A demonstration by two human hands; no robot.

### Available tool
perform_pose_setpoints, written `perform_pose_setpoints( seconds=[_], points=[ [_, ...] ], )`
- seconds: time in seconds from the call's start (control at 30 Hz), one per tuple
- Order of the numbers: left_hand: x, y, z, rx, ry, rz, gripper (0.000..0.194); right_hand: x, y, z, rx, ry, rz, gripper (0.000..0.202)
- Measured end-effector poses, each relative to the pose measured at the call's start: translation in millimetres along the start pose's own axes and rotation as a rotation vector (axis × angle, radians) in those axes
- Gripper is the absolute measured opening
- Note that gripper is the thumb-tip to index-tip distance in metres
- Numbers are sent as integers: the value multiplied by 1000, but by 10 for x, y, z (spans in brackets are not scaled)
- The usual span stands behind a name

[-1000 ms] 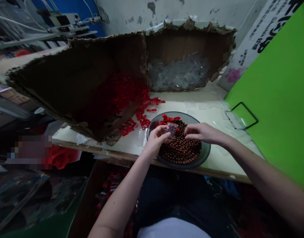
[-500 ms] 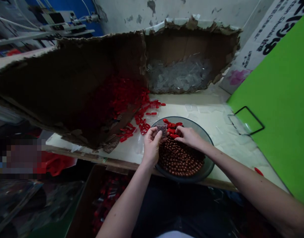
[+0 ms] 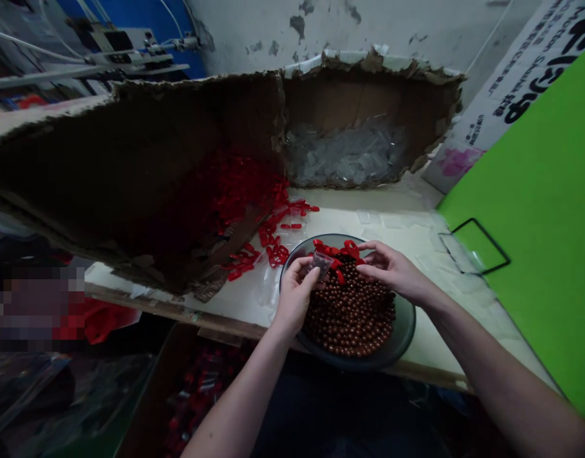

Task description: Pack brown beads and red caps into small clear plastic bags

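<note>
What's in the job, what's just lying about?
In the job, apparently:
small clear plastic container, in left hand
red plastic pieces, by right hand
shiny brown balls
round grey bowl

Seemingly idle:
thin black rectangular frame
flat green panel

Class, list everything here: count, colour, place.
Table: one, pale, centre.
Bowl: one, grey, table's edge.
Beads: many, brown, in bowl.
Cardboard compartments: two, brown, behind bowl.
Red pieces: many, red, left compartment, table, bowl.
Clear pieces: many, see-through, right compartment.
Container: one, clear, above bowl.
Frame: one, black, right.
Panel: one, green, right.
Printed board: one, white, upper right.
Wall: one, grey, back.
Machine parts: several, grey-black, upper left.
Lower box: one, dark, below table.
Left hand: one, bare, holding container.
Right hand: one, bare, at red pieces.
</note>
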State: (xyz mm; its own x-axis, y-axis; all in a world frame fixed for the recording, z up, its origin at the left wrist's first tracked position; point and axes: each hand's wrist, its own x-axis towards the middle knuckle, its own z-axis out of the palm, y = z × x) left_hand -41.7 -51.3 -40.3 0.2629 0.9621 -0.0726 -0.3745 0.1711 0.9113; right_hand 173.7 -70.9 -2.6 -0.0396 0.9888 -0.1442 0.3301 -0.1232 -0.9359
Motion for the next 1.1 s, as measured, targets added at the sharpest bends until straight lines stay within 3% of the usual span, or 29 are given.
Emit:
perform_pose_setpoints(
  seconds=[0.13,0.27,0.37,0.57,0.87,1.1],
  points=[
    [-13,21,13,89,-77,-54,29,-153,-260,84,101,-220,-15,59],
    [-25,62,24,91,-158,-52,27,-187,-335,135,116,-373,7,57],
    [-29,74,28,73,-166,-75,28,-184,-314,120,171,-365,52,57],
    [-36,72,25,44,-138,-123,30,-166,-257,48,275,-214,120,55],
    [-36,67,19,53,-160,-142,30,-133,-154,3,245,-231,141,43],
    [-30,64,4,82,-205,-139,31,-153,-116,8,209,-264,109,46]
  ],
)
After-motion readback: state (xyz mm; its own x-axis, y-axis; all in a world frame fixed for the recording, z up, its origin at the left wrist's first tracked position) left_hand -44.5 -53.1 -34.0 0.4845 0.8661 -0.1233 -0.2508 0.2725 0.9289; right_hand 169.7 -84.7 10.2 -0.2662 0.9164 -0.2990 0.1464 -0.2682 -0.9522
